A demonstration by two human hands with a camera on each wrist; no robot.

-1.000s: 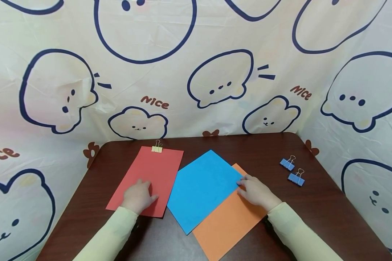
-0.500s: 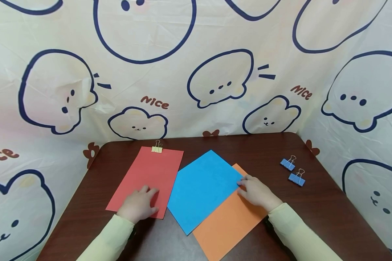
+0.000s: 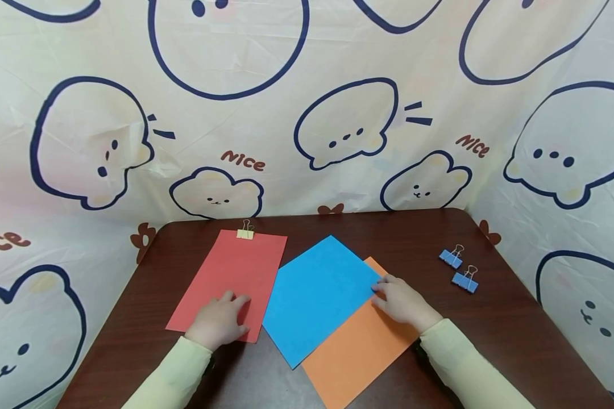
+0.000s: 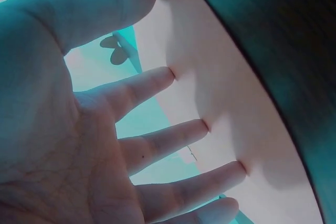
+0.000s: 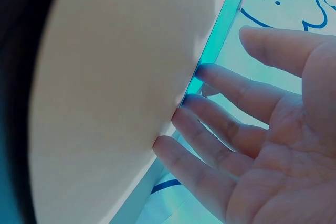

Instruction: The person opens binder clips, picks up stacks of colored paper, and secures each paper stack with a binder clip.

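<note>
My left hand (image 3: 215,322) rests on the lower part of a red sheet of paper (image 3: 245,267), its fingers spread. In the left wrist view, the fingertips (image 4: 202,125) touch the sheet. A yellow binder clip (image 3: 245,233) is clamped on the red sheet's far edge. To the right, a blue sheet (image 3: 317,295) overlaps an orange sheet (image 3: 358,352). My right hand (image 3: 404,301) lies at the blue sheet's right corner, with its fingertips (image 5: 164,142) touching the sheets where they overlap and its thumb held apart in the right wrist view.
Two blue binder clips (image 3: 451,258) lie at the right of the dark wooden table (image 3: 511,335). A cream cloth (image 3: 276,130) printed with cartoon animals hangs round the back and sides.
My left hand has slid back toward me on the red sheet, then stayed there. The right hand and the sheets look the same.
</note>
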